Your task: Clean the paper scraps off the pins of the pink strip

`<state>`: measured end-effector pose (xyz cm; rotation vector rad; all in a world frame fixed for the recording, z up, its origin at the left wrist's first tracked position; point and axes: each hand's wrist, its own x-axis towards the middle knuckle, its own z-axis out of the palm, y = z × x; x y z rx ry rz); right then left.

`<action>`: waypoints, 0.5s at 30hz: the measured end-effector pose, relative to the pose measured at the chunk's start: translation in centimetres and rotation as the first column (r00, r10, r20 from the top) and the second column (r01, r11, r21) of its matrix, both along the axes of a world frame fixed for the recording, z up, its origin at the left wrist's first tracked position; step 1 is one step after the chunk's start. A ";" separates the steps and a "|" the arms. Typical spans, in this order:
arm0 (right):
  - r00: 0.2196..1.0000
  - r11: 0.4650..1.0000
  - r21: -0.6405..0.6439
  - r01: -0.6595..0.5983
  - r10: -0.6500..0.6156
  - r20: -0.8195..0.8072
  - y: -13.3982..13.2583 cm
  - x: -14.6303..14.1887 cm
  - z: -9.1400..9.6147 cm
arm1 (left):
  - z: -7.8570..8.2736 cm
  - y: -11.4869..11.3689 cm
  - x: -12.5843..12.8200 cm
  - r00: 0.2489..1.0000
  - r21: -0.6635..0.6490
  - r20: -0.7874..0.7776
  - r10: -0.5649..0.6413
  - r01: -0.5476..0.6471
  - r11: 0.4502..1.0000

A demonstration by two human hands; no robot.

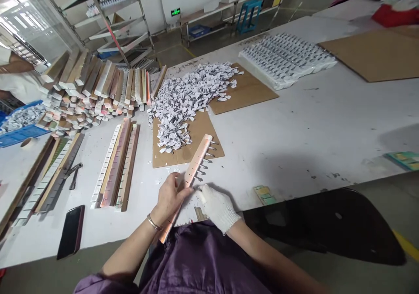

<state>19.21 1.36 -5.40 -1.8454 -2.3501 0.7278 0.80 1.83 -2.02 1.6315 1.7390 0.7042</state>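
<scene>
White worktop (294,123) spreads ahead of me, and at its near edge, just below the cardboard sheet (183,152) heaped with paper tags (186,97), my left hand (170,195) grips a long slotted strip (193,169) while my gloved right hand (218,206) pinches beside it.

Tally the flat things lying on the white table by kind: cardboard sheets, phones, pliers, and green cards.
Cardboard sheets: 3
Phone: 1
Pliers: 1
Green cards: 2
Total: 7
</scene>
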 end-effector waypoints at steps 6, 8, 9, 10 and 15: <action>0.997 0.997 0.055 0.062 -0.059 -0.055 1.1 -1.2 -1.2 | -1.5 0.8 -0.5 0.940 -0.005 -0.280 -0.196 0.203 0.979; 0.998 0.996 0.080 0.046 -0.042 -0.049 1.3 -1.7 -1.2 | -1.2 1.1 -0.7 0.939 -0.028 -0.256 -0.230 0.231 0.973; 0.999 0.997 0.073 0.025 -0.023 -0.027 1.4 -1.8 -1.1 | -1.1 1.2 -0.9 0.939 -0.038 -0.238 -0.248 0.246 0.969; 1.000 0.998 0.060 -0.003 0.003 0.002 1.5 -1.9 -0.9 | -0.9 1.3 -1.1 0.939 -0.046 -0.222 -0.264 0.261 0.964; 0.980 0.992 0.017 -0.124 0.120 0.161 2.1 -2.0 0.4 | -1.2 1.3 -1.3 0.949 -0.019 -0.193 -0.248 0.249 0.968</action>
